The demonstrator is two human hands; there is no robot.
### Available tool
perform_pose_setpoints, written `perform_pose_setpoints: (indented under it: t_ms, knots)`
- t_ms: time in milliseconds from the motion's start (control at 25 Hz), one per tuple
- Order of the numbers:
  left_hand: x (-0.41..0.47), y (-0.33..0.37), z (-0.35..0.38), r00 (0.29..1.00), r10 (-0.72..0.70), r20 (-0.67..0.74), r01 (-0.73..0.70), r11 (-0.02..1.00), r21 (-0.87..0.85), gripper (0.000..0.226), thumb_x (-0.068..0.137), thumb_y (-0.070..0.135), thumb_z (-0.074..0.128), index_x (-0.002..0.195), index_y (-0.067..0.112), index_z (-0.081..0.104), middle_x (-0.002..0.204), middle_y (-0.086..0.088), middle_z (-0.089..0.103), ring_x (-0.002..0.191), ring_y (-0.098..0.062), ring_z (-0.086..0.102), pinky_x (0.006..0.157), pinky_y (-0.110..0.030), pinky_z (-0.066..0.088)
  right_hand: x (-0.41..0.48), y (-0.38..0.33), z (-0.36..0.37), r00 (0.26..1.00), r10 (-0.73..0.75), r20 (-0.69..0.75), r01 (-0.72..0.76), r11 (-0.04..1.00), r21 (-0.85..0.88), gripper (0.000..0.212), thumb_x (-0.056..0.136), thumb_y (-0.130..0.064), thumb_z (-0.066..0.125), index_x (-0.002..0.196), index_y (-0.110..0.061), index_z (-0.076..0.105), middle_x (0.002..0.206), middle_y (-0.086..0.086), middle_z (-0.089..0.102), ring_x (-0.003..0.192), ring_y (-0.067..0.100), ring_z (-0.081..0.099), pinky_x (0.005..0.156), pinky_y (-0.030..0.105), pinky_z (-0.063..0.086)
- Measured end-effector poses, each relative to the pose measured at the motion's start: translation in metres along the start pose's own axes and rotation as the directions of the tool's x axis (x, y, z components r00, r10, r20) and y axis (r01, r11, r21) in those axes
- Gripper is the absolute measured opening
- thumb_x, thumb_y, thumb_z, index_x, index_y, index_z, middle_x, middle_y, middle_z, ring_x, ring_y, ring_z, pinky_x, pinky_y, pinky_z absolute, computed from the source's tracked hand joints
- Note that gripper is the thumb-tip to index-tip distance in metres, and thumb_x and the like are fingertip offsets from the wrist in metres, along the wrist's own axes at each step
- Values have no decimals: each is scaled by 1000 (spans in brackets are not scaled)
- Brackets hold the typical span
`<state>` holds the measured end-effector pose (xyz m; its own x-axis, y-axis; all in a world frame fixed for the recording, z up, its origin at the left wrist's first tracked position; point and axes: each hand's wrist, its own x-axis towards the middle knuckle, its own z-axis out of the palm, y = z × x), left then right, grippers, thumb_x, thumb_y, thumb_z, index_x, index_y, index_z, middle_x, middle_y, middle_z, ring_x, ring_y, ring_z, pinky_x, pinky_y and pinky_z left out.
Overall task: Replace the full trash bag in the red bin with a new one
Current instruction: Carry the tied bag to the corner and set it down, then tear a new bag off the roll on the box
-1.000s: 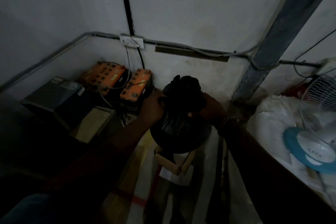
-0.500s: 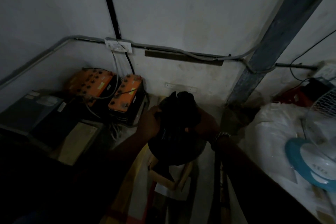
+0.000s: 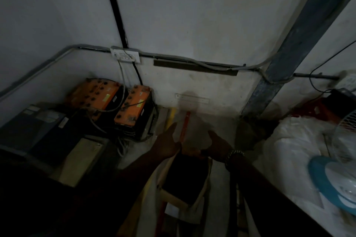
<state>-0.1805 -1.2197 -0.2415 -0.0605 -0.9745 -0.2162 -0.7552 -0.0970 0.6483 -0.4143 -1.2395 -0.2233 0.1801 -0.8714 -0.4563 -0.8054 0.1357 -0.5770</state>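
Observation:
The scene is very dim. My left hand (image 3: 167, 144) and my right hand (image 3: 217, 145), which wears a bead bracelet, hover side by side with fingers spread and nothing in them. Just below them stands an open cardboard box (image 3: 204, 188) on the floor. Its inside is filled by a dark mass that looks like the black trash bag (image 3: 185, 177); its outline is lost in shadow. I do not see a red bin in this view.
Two orange-topped batteries (image 3: 133, 107) with cables and dark equipment boxes (image 3: 44, 127) fill the left corner. White sacks (image 3: 296, 146) and a blue fan (image 3: 335, 177) crowd the right. A slanted steel beam (image 3: 285, 56) meets the floor behind.
Both hands held the tied black bag up in front of me. Now the bag has gone down into the cardboard box and both hands have let go, fingers spread.

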Motion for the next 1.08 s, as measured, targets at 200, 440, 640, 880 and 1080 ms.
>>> perform_pose_setpoints:
  t_ms: [200, 440, 640, 880, 1080]
  knots:
    - [-30, 14, -6, 998, 51, -46, -52, 998, -34, 80, 92, 35, 67, 157, 24, 22, 154, 6, 40, 131, -22, 52, 93, -20, 41, -12, -8, 2, 994, -97, -56, 97, 995, -12, 125, 61, -54, 87, 159, -16, 21, 162, 9, 33, 146, 26, 36, 118, 37, 33]
    - [-79, 10, -3, 996, -14, -83, 14, 1000, 1, 86, 91, 39, 67, 159, 21, 17, 159, 7, 29, 143, -17, 38, 97, -12, 32, -49, -24, 11, 982, -186, -20, 185, 982, -37, 112, 68, -42, 88, 157, -15, 26, 156, 9, 42, 142, 29, 43, 113, 33, 36]
    - [-145, 14, -34, 971, -126, -205, 97, 985, -145, 86, 92, 36, 69, 159, 23, 16, 157, -3, 38, 136, -25, 48, 98, -27, 43, -79, -70, 35, 944, -328, 46, 329, 944, -14, 123, 66, -60, 85, 161, -21, 17, 163, 6, 31, 145, 27, 38, 114, 36, 39]
    - [-259, -3, -90, 832, -247, -496, 169, 966, -198, 65, 93, 23, 67, 151, 26, 37, 128, 7, 61, 116, -13, 59, 82, -15, 39, -142, -166, 93, 778, -613, 141, 604, 790, 101, 107, 77, -49, 82, 160, -29, 18, 162, -5, 31, 146, 19, 36, 112, 32, 38]
    - [-382, -40, -131, 687, -360, -631, 303, 931, -202, 67, 85, 30, 76, 145, 24, 48, 122, -2, 66, 114, -19, 63, 95, -28, 50, -211, -244, 169, 603, -756, 254, 731, 651, 202, 105, 72, -49, 84, 158, -35, 24, 158, -7, 40, 143, 16, 41, 113, 43, 42]
